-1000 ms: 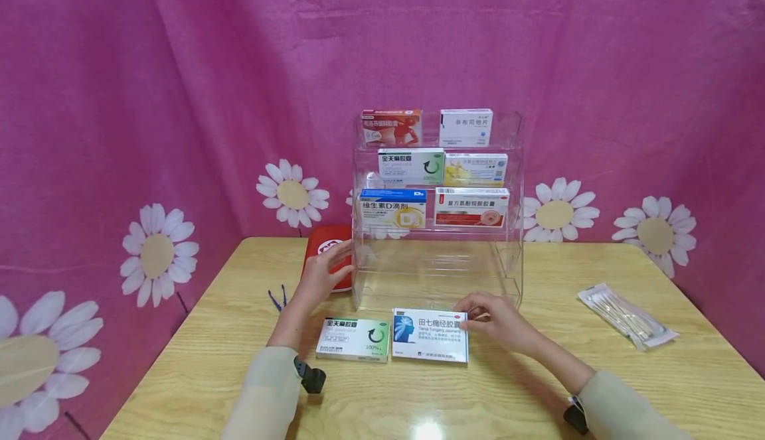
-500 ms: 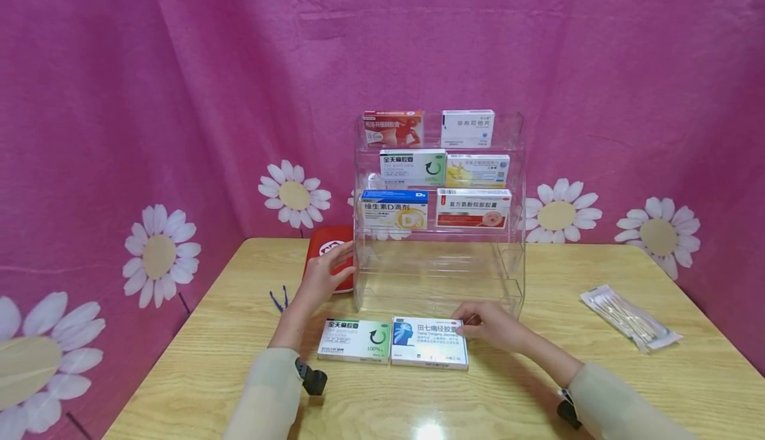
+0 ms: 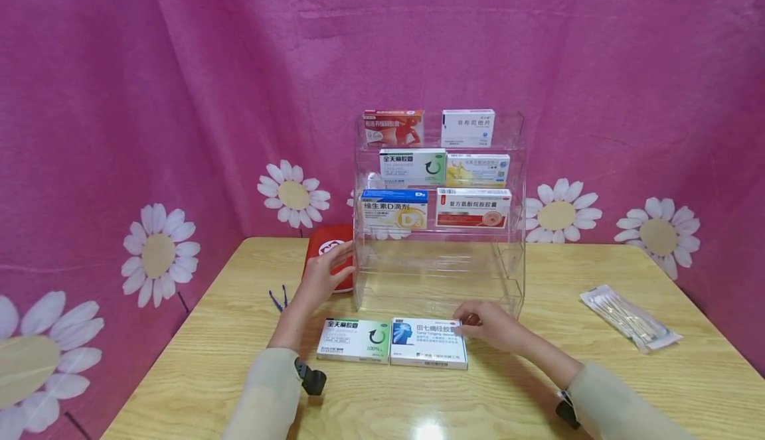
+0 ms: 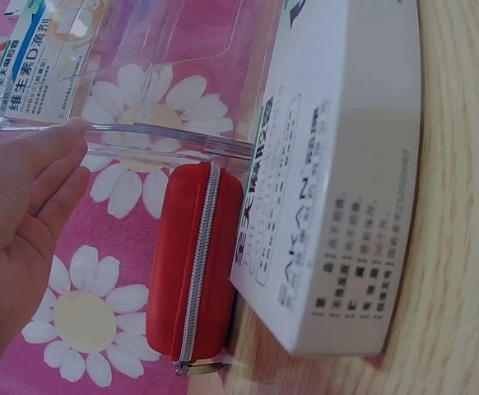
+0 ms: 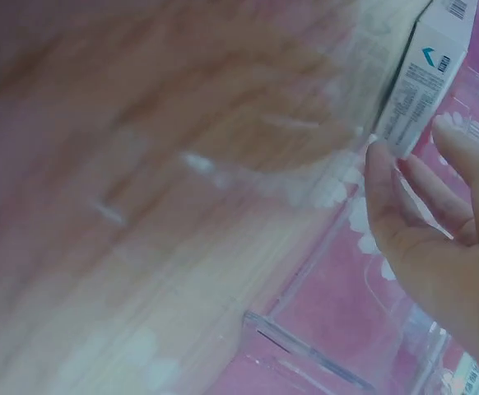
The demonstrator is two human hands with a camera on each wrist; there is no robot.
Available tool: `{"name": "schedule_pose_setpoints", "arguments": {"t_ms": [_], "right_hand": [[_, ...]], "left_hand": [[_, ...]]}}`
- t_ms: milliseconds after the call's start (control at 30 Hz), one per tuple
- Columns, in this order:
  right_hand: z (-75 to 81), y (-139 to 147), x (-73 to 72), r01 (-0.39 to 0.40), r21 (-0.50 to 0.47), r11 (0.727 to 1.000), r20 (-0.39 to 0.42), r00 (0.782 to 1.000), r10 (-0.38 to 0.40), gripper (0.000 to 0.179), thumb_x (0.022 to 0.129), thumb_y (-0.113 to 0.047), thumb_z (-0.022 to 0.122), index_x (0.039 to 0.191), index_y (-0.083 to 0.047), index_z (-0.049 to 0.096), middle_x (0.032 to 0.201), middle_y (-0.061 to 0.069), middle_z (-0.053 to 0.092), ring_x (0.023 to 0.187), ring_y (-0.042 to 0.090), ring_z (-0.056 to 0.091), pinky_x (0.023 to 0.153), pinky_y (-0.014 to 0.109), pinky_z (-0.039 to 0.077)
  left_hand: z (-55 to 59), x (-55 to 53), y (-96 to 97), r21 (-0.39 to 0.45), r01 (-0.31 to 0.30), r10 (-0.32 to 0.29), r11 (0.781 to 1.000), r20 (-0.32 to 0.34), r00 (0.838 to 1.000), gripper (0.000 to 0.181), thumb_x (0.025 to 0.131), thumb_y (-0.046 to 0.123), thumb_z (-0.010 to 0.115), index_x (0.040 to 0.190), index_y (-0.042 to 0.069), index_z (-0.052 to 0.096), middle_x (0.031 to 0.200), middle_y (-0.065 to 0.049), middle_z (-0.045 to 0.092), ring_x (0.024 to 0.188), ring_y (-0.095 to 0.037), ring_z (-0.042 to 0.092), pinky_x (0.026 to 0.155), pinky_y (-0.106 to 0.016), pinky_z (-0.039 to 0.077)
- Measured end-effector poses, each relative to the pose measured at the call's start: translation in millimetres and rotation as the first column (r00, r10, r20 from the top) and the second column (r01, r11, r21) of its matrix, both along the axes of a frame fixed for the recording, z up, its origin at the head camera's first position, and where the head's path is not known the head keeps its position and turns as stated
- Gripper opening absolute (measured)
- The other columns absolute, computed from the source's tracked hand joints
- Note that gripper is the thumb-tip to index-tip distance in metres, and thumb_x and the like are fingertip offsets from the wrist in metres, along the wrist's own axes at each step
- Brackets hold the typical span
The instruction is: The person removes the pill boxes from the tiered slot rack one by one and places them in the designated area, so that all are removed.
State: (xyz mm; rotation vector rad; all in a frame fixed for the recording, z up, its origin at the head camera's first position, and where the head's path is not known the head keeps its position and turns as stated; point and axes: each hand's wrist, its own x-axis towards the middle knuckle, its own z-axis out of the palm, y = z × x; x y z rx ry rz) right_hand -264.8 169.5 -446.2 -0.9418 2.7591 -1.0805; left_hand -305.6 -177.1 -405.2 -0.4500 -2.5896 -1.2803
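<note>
In the head view, my right hand [image 3: 493, 324] pinches the right end of a white medicine box [image 3: 429, 347] with a blue head picture, which lies on the table. The right wrist view shows thumb and fingers at that box's end [image 5: 425, 78]. Left of it, nearly side by side, lies a white and green medicine box [image 3: 352, 342]. My left hand [image 3: 321, 277] reaches to the left side of the clear display rack [image 3: 439, 269], straight fingertips at its edge. In the left wrist view these fingers [image 4: 46, 177] lie along the rack's side.
Three upper tiers of the rack hold upright medicine boxes, among them a blue and yellow one [image 3: 393, 213] and a red and white one [image 3: 472, 209]. A red zip case [image 3: 329, 241] stands behind my left hand, near blue tweezers [image 3: 278, 299]. Packed cotton swabs [image 3: 627, 317] lie right.
My right hand has lowered the blue-picture box from a tilt to lying flat beside the green one. My left hand stays at the rack's side.
</note>
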Motion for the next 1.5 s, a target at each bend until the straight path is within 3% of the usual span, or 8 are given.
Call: {"name": "schedule_pose_setpoints", "arguments": {"t_ms": [167,267,367,433,567,700,967,1500], "right_hand": [[6.8,4,1.7,0.074,-0.062,0.995,-0.072,0.994,-0.078,0.012,0.09,-0.013,0.069,0.094,-0.002,0.07,0.089,0.006,0.071,0.077,0.002,0.061,0.068,0.019,0.057],[12.7,7,-0.5,0.11,-0.121,0.987,-0.208,0.969,-0.134,0.009,0.088,-0.008,0.071,0.095,-0.002,0.069,0.087,0.006,0.071,0.076,0.008,0.065,0.068,0.023,0.059],[22.0,10,-6.7,0.149,-0.172,0.974,-0.399,0.893,-0.207,0.016,0.082,-0.003,0.075,0.096,-0.003,0.068,0.087,0.007,0.07,0.077,0.018,0.067,0.064,0.028,0.058],[30.7,12,-13.1,0.164,-0.195,0.967,-0.521,0.818,-0.244,0.023,0.077,0.001,0.078,0.097,-0.002,0.068,0.087,0.009,0.069,0.078,0.024,0.067,0.061,0.03,0.057],[52.0,17,-27.1,0.182,-0.222,0.958,-0.64,0.714,-0.284,0.033,0.073,0.001,0.081,0.104,0.001,0.068,0.095,0.013,0.068,0.088,0.028,0.066,0.071,0.032,0.057],[70.3,23,-40.9,0.21,-0.241,0.947,-0.676,0.664,-0.32,0.038,0.074,-0.002,0.082,0.109,0.001,0.067,0.104,0.015,0.067,0.098,0.029,0.063,0.087,0.038,0.055],[92.1,31,-63.5,0.309,-0.252,0.917,-0.743,0.545,-0.388,0.042,0.075,-0.004,0.082,0.113,0.004,0.065,0.109,0.025,0.062,0.103,0.04,0.056,0.091,0.053,0.049],[102.1,32,-90.0,0.464,-0.145,0.874,-0.812,0.448,-0.373,0.041,0.075,-0.006,0.082,0.109,0.007,0.064,0.109,0.026,0.063,0.099,0.044,0.057,0.078,0.053,0.047]], "left_hand": [[-0.3,-0.6,0.0,-0.002,0.0,0.0,1.0,-0.005,1.0,0.055,0.088,0.007,0.07,0.14,0.01,0.052,0.136,-0.013,0.062,0.126,-0.029,0.06,0.101,-0.042,0.052],[0.0,0.0,0.4,-0.003,-0.005,0.005,1.0,0.001,1.0,0.055,0.088,0.007,0.07,0.14,0.011,0.052,0.136,-0.013,0.062,0.126,-0.029,0.06,0.101,-0.042,0.052],[0.4,1.2,0.8,-0.007,-0.007,0.007,1.0,0.005,1.0,0.056,0.089,0.008,0.07,0.141,0.011,0.052,0.137,-0.012,0.061,0.127,-0.028,0.06,0.101,-0.042,0.052],[0.7,1.8,0.9,-0.004,-0.007,0.007,1.0,0.007,1.0,0.056,0.089,0.008,0.07,0.141,0.012,0.052,0.138,-0.011,0.061,0.127,-0.028,0.06,0.102,-0.041,0.052],[0.4,0.7,0.5,-0.003,-0.006,0.006,1.0,0.005,1.0,0.056,0.089,0.008,0.07,0.141,0.011,0.052,0.137,-0.012,0.061,0.127,-0.029,0.06,0.102,-0.042,0.052],[0.6,0.6,0.3,-0.004,-0.008,0.008,1.0,0.0,1.0,0.055,0.088,0.006,0.07,0.14,0.01,0.052,0.136,-0.013,0.062,0.126,-0.029,0.06,0.102,-0.042,0.052],[0.1,2.2,0.1,-0.008,-0.003,0.003,1.0,-0.007,1.0,0.056,0.088,0.006,0.07,0.141,0.01,0.052,0.135,-0.013,0.062,0.126,-0.029,0.06,0.101,-0.042,0.053],[-1.5,3.6,-0.1,-0.011,-0.002,0.001,1.0,-0.026,1.0,0.056,0.088,0.006,0.07,0.141,0.01,0.052,0.135,-0.012,0.063,0.126,-0.029,0.061,0.101,-0.042,0.053]]}}
